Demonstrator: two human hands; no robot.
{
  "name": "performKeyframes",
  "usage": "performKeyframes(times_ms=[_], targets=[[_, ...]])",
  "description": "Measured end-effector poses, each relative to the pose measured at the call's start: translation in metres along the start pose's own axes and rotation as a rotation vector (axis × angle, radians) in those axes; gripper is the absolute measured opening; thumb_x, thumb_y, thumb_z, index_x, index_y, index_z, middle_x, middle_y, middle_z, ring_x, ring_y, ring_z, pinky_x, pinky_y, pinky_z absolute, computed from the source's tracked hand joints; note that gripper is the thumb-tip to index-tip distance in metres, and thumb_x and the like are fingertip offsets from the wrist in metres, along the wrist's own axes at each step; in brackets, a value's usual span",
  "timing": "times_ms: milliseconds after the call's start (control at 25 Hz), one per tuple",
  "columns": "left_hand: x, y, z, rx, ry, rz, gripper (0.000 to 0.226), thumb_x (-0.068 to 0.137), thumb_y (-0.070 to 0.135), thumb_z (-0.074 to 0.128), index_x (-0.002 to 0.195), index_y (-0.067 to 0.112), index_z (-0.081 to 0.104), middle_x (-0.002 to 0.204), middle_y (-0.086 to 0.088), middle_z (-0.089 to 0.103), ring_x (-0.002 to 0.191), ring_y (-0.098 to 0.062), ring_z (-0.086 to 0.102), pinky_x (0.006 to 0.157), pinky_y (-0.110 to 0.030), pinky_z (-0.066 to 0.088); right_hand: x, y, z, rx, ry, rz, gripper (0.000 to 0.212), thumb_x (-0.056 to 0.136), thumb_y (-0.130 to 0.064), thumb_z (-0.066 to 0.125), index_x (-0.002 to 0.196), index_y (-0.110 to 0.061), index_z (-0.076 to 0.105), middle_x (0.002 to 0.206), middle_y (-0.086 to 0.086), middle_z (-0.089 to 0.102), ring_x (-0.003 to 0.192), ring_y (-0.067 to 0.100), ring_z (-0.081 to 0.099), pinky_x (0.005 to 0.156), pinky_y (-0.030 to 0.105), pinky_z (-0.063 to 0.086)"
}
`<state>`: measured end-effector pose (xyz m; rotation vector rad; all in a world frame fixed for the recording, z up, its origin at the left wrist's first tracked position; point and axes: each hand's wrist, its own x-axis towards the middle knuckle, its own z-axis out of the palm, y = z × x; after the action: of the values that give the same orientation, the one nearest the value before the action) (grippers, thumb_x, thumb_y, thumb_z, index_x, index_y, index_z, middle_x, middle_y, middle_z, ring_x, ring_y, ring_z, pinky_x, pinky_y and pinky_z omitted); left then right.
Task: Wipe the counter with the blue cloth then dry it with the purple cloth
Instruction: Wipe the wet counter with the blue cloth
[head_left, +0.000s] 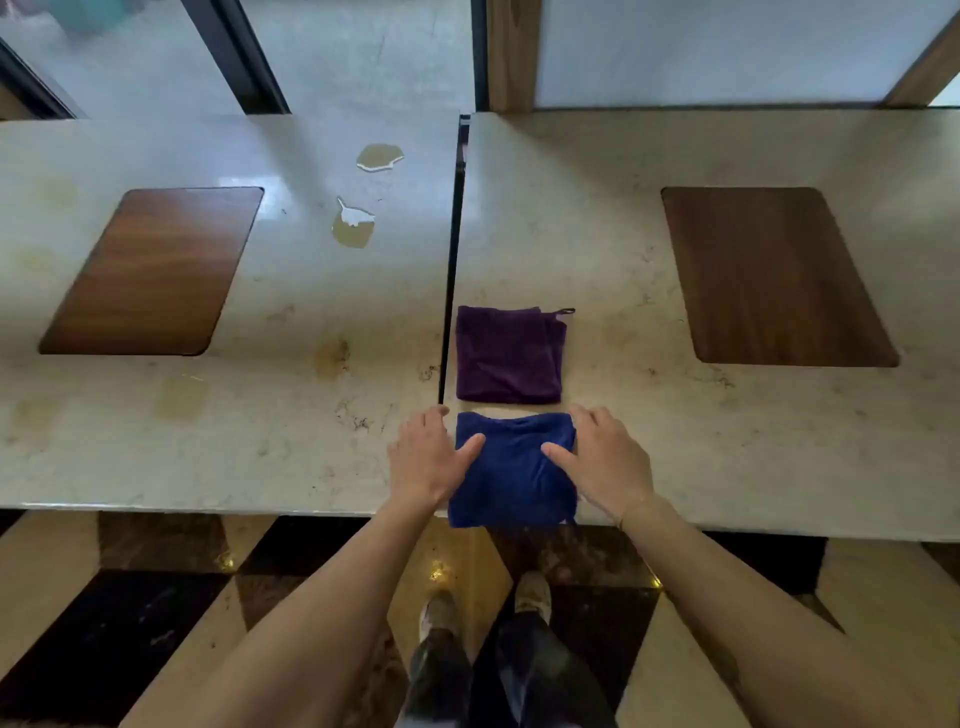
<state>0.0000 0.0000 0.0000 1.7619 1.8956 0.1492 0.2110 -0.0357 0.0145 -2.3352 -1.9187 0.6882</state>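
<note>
Both hands are resting on the blue cloth (511, 470), which is lying folded at the near edge of the counter (649, 270) and hanging slightly over it. The left hand (423, 454) is lying along its left side and the right hand (602, 457) along its right side, fingers fairly straight and spread, thumbs pressing on the fabric; neither is gripping it yet. The purple cloth (506, 356) is sitting folded just beyond the fingertips, untouched. Two puddles (356, 223) are lying well beyond and to the left of the hands, across the seam, so the wiping is not looking started. Lifting the blue cloth, wiping, then drying are all seeming left to do
</note>
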Motion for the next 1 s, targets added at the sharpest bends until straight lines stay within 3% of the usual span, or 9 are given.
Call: performKeyframes(times_ms=[120,240,400,560,720,840,1000], targets=[[0.014,0.005,0.005,-0.078,-0.05,-0.01,0.057,0.092,0.046,0.059,0.139,0.017,0.047,0.133,-0.004,0.056,0.123,-0.024,0.052,0.101,-0.041,0.044,0.017,-0.003,0.004,-0.019,-0.069,0.016,0.061,0.096,-0.05,0.057,0.145,-0.018,0.04,0.133,0.005,0.05,0.119,0.026,0.054,0.089,0.039,0.05],[0.02,0.004,0.007,-0.138,-0.08,-0.003,0.035,0.093,0.031,0.062,0.124,0.019,0.054,0.111,0.0,0.062,0.104,-0.022,0.059,0.091,-0.042,0.051,0.024,-0.005,0.01,0.01,-0.118,0.042,0.055,0.094,-0.044,0.063,0.139,-0.019,0.046,0.131,0.004,0.051,0.116,0.025,0.056,0.089,0.038,0.049],[0.025,0.003,0.007,-0.339,-0.12,-0.061,0.027,0.094,0.016,0.063,0.119,0.015,0.056,0.096,0.003,0.061,0.094,-0.018,0.06,0.083,-0.036,0.051,0.028,-0.007,0.011,0.142,-0.092,0.099,0.026,0.091,-0.031,0.068,0.114,-0.022,0.059,0.116,-0.001,0.053,0.102,0.021,0.059,0.085,0.033,0.049],[0.018,0.002,0.002,-0.487,-0.162,-0.132,0.021,0.098,0.018,0.058,0.119,0.015,0.059,0.107,0.0,0.064,0.097,-0.014,0.059,0.077,-0.028,0.048,0.022,-0.005,0.01,0.345,-0.089,0.103,0.013,0.09,-0.017,0.066,0.094,-0.022,0.054,0.101,-0.003,0.057,0.089,0.017,0.057,0.078,0.032,0.048],[-0.003,0.002,-0.016,-0.619,-0.175,-0.096,0.012,0.103,0.017,0.05,0.114,0.019,0.054,0.108,0.001,0.062,0.093,-0.01,0.059,0.069,-0.022,0.047,0.011,-0.008,0.004,0.51,-0.13,0.089,0.009,0.094,-0.021,0.061,0.096,-0.021,0.052,0.091,-0.002,0.064,0.084,0.015,0.06,0.076,0.04,0.054],[-0.022,-0.007,-0.029,-0.651,-0.187,-0.056,0.011,0.106,0.022,0.04,0.117,0.022,0.045,0.104,0.004,0.06,0.095,-0.014,0.06,0.074,-0.03,0.051,0.0,-0.023,-0.002,0.686,-0.111,0.042,0.01,0.097,-0.02,0.06,0.1,-0.02,0.051,0.094,0.001,0.064,0.087,0.019,0.061,0.077,0.042,0.053],[-0.031,-0.041,-0.053,-0.602,-0.151,-0.04,0.014,0.108,0.029,0.031,0.121,0.029,0.035,0.104,-0.007,0.065,0.096,-0.026,0.063,0.086,-0.047,0.053,-0.013,-0.065,-0.002,0.788,-0.142,-0.016,0.008,0.102,-0.019,0.055,0.105,-0.022,0.049,0.097,0.001,0.064,0.088,0.02,0.064,0.068,0.033,0.056]])
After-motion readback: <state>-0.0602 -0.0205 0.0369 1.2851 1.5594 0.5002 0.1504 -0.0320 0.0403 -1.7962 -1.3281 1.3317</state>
